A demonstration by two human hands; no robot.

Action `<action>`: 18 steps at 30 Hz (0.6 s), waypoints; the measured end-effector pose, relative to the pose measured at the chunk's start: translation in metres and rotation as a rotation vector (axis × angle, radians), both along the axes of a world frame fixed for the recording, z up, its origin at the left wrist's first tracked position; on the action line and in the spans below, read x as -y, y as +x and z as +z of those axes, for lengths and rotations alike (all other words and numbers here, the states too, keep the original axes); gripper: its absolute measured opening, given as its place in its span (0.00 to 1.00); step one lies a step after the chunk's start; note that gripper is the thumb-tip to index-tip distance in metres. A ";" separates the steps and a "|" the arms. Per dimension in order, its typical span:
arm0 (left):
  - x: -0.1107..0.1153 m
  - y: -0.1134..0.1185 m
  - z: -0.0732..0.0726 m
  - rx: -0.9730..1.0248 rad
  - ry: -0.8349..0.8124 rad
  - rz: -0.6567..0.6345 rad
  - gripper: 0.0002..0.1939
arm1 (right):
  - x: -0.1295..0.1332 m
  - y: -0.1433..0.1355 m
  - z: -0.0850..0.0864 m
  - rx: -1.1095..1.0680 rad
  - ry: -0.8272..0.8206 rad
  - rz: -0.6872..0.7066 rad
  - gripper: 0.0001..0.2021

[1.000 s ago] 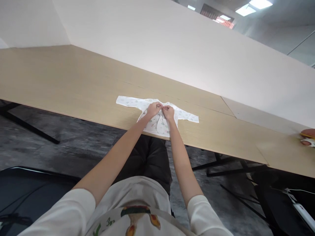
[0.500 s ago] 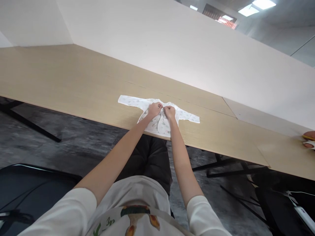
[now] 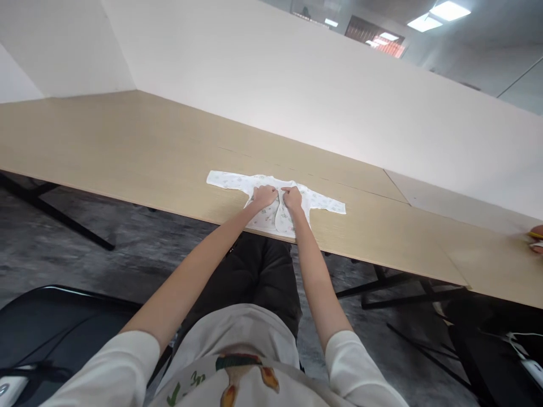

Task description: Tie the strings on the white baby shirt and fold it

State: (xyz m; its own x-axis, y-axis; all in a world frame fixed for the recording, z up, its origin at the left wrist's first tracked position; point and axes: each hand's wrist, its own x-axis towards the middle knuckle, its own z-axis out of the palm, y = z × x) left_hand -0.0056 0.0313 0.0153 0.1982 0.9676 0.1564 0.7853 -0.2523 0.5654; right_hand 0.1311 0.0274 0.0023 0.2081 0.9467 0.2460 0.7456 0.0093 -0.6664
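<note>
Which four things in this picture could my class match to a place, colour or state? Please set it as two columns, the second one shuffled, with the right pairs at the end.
Column one
1. Small shirt
2. Table
3. Chair
4. Ceiling lights

Column two
A. Black, at the lower left of the picture
B. Lit, at the upper right of the picture
C. White with a small print, under the left hand and the right hand
D. Pale wood colour, stretching across the picture

Right pairs: 1-C, 2-D, 3-A, 4-B
</note>
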 end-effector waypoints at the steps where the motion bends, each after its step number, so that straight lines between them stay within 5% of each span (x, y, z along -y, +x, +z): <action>1: 0.003 -0.002 0.000 -0.007 -0.001 -0.043 0.14 | 0.001 0.000 0.002 0.006 -0.015 0.019 0.19; 6: 0.016 -0.006 -0.005 -0.025 0.101 -0.166 0.16 | 0.018 0.001 0.006 -0.029 0.024 0.040 0.18; 18: 0.008 -0.005 -0.021 0.128 0.162 -0.195 0.11 | 0.042 0.002 -0.006 -0.064 0.129 0.043 0.12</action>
State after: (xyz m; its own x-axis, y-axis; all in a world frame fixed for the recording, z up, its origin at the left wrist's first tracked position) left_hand -0.0110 0.0232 -0.0054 0.3470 0.8734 0.3419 0.6379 -0.4869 0.5966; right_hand 0.1335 -0.0142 -0.0033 0.1874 0.9165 0.3534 0.6990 0.1283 -0.7035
